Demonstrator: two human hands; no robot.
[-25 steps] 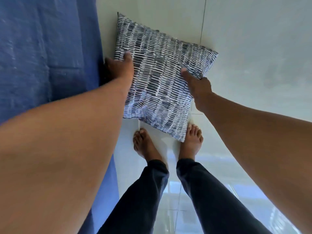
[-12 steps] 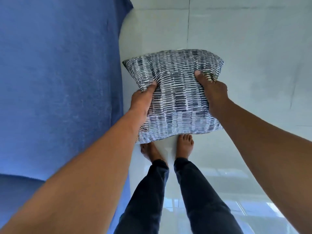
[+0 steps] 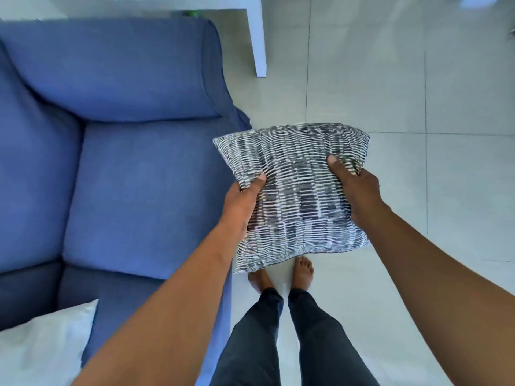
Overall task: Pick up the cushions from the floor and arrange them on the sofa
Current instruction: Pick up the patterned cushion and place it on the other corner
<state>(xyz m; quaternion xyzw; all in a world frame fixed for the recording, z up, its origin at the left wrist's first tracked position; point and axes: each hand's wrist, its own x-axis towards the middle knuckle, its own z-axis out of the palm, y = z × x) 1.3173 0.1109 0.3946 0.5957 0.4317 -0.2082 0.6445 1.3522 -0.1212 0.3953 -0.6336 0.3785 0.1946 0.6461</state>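
A square cushion (image 3: 295, 188) with a grey, black and white dash pattern hangs in the air above the tiled floor, just right of the blue sofa (image 3: 133, 185). My left hand (image 3: 242, 201) grips its left edge with the thumb on top. My right hand (image 3: 356, 190) grips its right edge the same way. The cushion is held nearly flat, over my bare feet. A white cushion (image 3: 41, 346) lies on the sofa seat at the lower left.
The sofa's arm (image 3: 119, 71) and seat fill the left side. A white table leg (image 3: 257, 37) stands on the pale tiled floor (image 3: 418, 107) behind the sofa arm. My legs in dark trousers (image 3: 292, 338) stand right beside the sofa's front edge.
The patterned cushion was lifted off the floor by both hands and now hangs higher. The view rose and widened, showing the sofa seat, its arm and the white cushion.
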